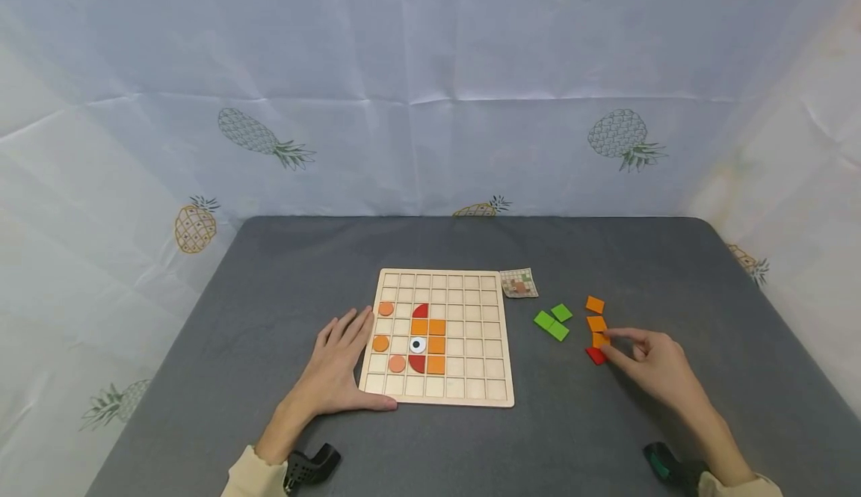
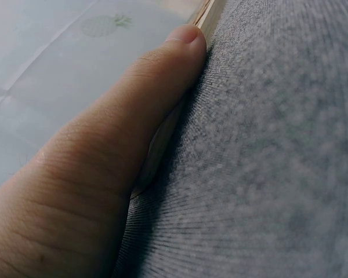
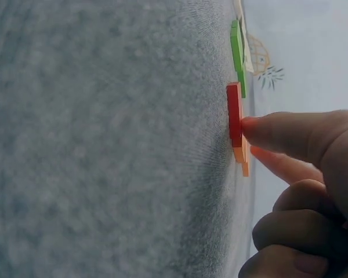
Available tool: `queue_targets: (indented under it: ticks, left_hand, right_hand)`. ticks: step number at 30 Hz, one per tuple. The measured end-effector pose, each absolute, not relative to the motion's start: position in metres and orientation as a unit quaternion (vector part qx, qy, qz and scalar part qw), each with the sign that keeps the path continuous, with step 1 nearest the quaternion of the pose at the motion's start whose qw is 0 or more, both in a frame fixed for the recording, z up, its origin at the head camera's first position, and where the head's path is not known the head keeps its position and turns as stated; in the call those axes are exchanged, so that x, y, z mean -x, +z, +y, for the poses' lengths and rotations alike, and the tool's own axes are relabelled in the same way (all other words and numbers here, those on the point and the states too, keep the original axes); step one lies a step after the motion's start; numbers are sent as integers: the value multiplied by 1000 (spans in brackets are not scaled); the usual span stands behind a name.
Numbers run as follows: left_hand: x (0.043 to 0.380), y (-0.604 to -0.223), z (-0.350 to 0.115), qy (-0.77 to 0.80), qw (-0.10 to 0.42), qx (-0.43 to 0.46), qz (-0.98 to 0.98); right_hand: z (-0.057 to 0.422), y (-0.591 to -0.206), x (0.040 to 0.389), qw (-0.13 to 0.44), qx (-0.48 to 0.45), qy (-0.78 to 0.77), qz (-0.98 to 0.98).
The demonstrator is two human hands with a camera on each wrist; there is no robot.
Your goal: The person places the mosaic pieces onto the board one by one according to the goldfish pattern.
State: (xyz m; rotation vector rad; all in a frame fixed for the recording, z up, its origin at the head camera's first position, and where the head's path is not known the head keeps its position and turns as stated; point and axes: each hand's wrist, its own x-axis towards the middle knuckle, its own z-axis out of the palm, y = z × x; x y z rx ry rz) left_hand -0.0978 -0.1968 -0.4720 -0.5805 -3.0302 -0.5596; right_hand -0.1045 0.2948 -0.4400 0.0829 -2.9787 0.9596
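Observation:
My left hand [image 1: 339,374] lies at the near left corner of a square wooden grid board [image 1: 474,347]. Its fingers are straight along the left edge and its thumb [image 2: 162,75] runs along the front edge. Orange square tiles [image 1: 436,345], orange discs [image 1: 380,343], dark red quarter-round pieces [image 1: 417,364] and an eye disc [image 1: 418,344] sit in the grid. On the right, my right hand [image 1: 655,370] pinches an orange square tile [image 1: 598,340] between thumb and index finger. A red square tile [image 3: 234,116] lies by the thumb, partly covered in the head view.
Two more orange tiles [image 1: 595,304] lie beyond the right hand. Three green square tiles [image 1: 557,330] lie between them and the board. A small printed pattern card [image 1: 519,283] rests by the board's far right corner. Pineapple-printed cloth [image 1: 430,146] hangs behind the grey table [image 1: 303,258].

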Motion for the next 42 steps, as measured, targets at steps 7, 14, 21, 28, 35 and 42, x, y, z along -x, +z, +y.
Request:
queue_targets:
  ticks: [7, 14, 21, 28, 35, 42]
  left_hand:
    - [98, -471, -197, -184, 0, 183, -966]
    - [98, -471, -196, -180, 0, 185, -966]
    - [96, -471, -196, -183, 5, 185, -966]
    - [97, -471, -196, -184, 2, 185, -965]
    - [97, -472, -196, -181, 0, 184, -966]
    - [97, -473, -197, -183, 6, 187, -965]
  right_hand:
    - [295, -439, 105, -28, -33, 310, -950]
    - [295, -439, 104, -24, -31, 305, -952]
    - [295, -439, 106, -27, -35, 290, -956]
    - [294, -441, 108, -29, -50, 282, -958]
    - [294, -441, 107, -28, -54, 282, -958]
    - [293, -440, 107, -34, -59, 284, -956]
